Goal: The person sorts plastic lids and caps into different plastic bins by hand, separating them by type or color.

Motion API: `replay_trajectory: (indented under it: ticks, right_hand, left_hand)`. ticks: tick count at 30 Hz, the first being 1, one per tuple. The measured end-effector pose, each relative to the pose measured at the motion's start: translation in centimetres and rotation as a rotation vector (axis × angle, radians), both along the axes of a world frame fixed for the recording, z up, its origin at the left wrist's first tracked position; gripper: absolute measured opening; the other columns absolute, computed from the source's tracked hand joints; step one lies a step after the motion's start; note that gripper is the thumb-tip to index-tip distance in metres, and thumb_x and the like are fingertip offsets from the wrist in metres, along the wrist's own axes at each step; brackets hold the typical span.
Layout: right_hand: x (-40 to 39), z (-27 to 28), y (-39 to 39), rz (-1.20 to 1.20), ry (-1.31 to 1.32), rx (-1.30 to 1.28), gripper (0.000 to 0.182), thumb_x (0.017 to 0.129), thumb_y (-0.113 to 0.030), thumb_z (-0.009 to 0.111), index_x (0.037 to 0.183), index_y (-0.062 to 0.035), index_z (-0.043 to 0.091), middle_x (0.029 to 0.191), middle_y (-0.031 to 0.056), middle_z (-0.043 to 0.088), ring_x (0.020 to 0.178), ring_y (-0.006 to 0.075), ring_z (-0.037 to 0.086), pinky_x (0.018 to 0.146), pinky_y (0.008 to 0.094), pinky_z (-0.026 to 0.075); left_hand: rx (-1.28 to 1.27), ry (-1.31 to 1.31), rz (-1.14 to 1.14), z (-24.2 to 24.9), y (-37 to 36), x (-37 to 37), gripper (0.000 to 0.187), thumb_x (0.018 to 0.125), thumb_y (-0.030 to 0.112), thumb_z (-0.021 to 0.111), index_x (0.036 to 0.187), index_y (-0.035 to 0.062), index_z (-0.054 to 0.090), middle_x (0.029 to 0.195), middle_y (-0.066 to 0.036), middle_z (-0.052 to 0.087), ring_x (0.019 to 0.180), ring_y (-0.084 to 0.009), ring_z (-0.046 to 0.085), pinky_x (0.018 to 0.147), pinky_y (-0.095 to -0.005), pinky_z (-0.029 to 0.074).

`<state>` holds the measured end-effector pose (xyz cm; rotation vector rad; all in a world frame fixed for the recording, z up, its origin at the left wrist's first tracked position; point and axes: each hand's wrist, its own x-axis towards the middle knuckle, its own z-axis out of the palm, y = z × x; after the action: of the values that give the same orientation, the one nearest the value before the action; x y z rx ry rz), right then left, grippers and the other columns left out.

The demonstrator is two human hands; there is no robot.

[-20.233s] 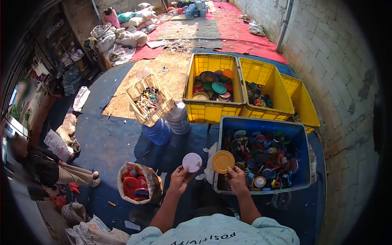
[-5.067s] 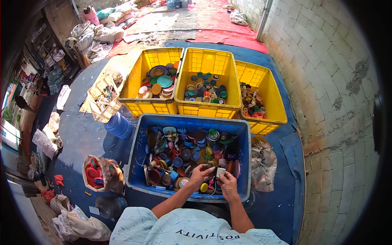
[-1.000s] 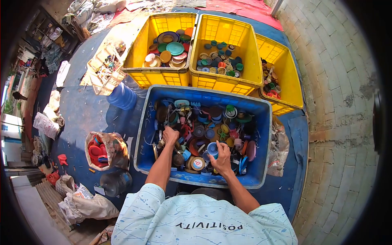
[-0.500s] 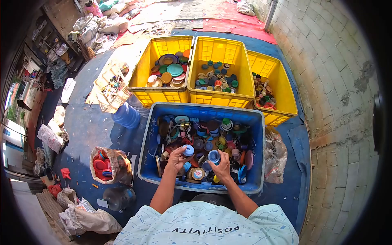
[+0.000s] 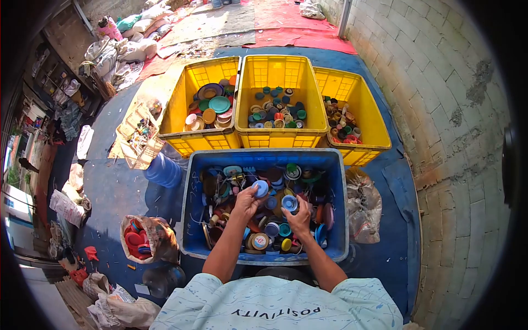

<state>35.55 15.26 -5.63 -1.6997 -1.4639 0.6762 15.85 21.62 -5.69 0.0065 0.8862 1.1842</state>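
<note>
Both of my hands are over a blue crate (image 5: 264, 155) filled with mixed plastic lids and caps. My left hand (image 5: 247, 203) pinches a light-blue round cap (image 5: 260, 188) by its edge. In my right hand (image 5: 298, 219) is another blue cap (image 5: 289, 203), its hollow side turned up. The two caps are close together but apart. Below them in the crate are a turquoise cap (image 5: 284, 229), a yellow cap (image 5: 286, 245) and a tan lid with a label (image 5: 259, 241).
Beyond the crate stand three yellow crates (image 5: 280, 137) holding sorted lids and caps. A sack of red lids (image 5: 159, 236) and a clear dark bottle (image 5: 165, 279) are on the left. A stuffed plastic bag (image 5: 365, 212) lies right, near the block wall (image 5: 456, 165).
Both hands, still holding the blue caps, have shifted slightly farther over the crate. The camera view has moved, so the crates appear lower and more to the left.
</note>
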Motion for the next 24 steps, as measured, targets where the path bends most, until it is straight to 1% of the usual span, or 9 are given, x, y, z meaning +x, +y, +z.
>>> replay_trajectory:
  ticks: [4,5,8,10,13,16,18,20,24]
  right_hand:
    - [0.2,4.3,9.1,-0.039,0.037,0.154,0.068,0.071,-0.021,0.08,0.126,0.004,0.05,0.116,0.0216,0.058,0.106,0.0321,0.059,0.091,0.0386,0.048]
    - [0.1,5.8,12.1,-0.054,0.112,0.231,0.071,0.069,-0.02,0.08,0.127,0.0049,0.047,0.113,0.0238,0.058,0.105,0.0367,0.059,0.091,0.0424,0.047]
    - [0.4,10.1,20.0,-0.122,0.126,0.307,0.087,0.074,-0.023,0.079,0.138,0.0089,0.029,0.126,0.029,0.051,0.112,0.0352,0.056,0.095,0.0393,0.045]
    - [0.8,10.9,22.2,-0.156,0.19,0.255,0.086,0.075,-0.024,0.077,0.138,0.0095,0.028,0.129,0.0307,0.048,0.117,0.0384,0.052,0.099,0.0402,0.042]
    - [2.6,8.8,22.3,-0.21,0.087,0.203,0.079,0.078,-0.023,0.074,0.137,0.0084,0.031,0.132,0.0297,0.044,0.115,0.0381,0.053,0.095,0.0414,0.045]
    - [4.0,5.3,18.6,-0.21,0.132,0.126,0.073,0.078,-0.022,0.073,0.134,0.0068,0.036,0.131,0.0276,0.046,0.112,0.0351,0.055,0.092,0.0414,0.047]
    - [4.7,2.9,15.1,-0.237,0.11,0.029,0.063,0.079,-0.021,0.072,0.13,0.0034,0.044,0.123,0.0241,0.053,0.109,0.033,0.057,0.091,0.0405,0.047]
    - [5.2,0.6,11.5,-0.205,0.121,-0.06,0.054,0.079,-0.019,0.071,0.124,0.001,0.05,0.116,0.0206,0.058,0.106,0.031,0.059,0.089,0.039,0.048]
    - [6.4,-5.2,5.4,-0.143,0.125,-0.187,0.036,0.079,-0.016,0.069,0.11,0.0004,0.06,0.1,0.0153,0.066,0.089,0.0246,0.065,0.082,0.0364,0.051]
  left_hand:
    - [0.128,-0.042,-0.023,4.9,10.9,1.8,0.026,0.096,0.007,0.051,0.116,-0.0099,0.049,0.111,-0.019,0.057,0.1,-0.031,0.062,0.087,-0.0504,0.057]
    - [0.194,-0.014,-0.011,6.6,13.9,2.3,0.029,0.096,0.01,0.051,0.118,-0.0086,0.048,0.113,-0.019,0.056,0.101,-0.0308,0.062,0.086,-0.0484,0.058]
    - [0.335,-0.168,0.006,10.6,21.0,2.2,0.057,0.095,0.023,0.058,0.134,-0.0069,0.03,0.136,-0.028,0.037,0.128,-0.0386,0.041,0.105,-0.0489,0.042]
    - [0.126,0.069,0.121,14.5,20.9,2.8,0.074,0.092,0.032,0.063,0.138,-0.0075,0.021,0.141,-0.03,0.027,0.137,-0.0409,0.026,0.109,-0.0508,0.033]
    - [0.147,0.294,0.095,11.7,19.4,1.7,0.08,0.09,0.036,0.065,0.139,-0.0082,0.02,0.143,-0.03,0.026,0.138,-0.0404,0.024,0.111,-0.0504,0.029]
    - [0.108,0.252,0.136,4.7,16.7,-1.0,0.054,0.09,0.035,0.065,0.12,-0.0055,0.047,0.13,-0.027,0.045,0.127,-0.0372,0.041,0.105,-0.048,0.039]
    - [0.066,0.214,0.164,2.1,12.3,-2.6,0.036,0.09,0.037,0.065,0.083,0.003,0.058,0.106,-0.017,0.061,0.101,-0.0284,0.059,0.092,-0.0435,0.05]
    - [-0.005,0.231,0.149,-0.5,7.3,-3.6,0.042,0.09,0.038,0.064,0.062,0.0109,0.049,0.086,-0.008,0.063,0.078,-0.0203,0.061,0.078,-0.0395,0.055]
    - [-0.221,0.3,0.122,-4.7,-2.3,-5.2,0.029,0.093,0.034,0.061,0.091,0.0047,0.061,0.089,-0.006,0.062,0.077,-0.0185,0.061,0.075,-0.0373,0.054]
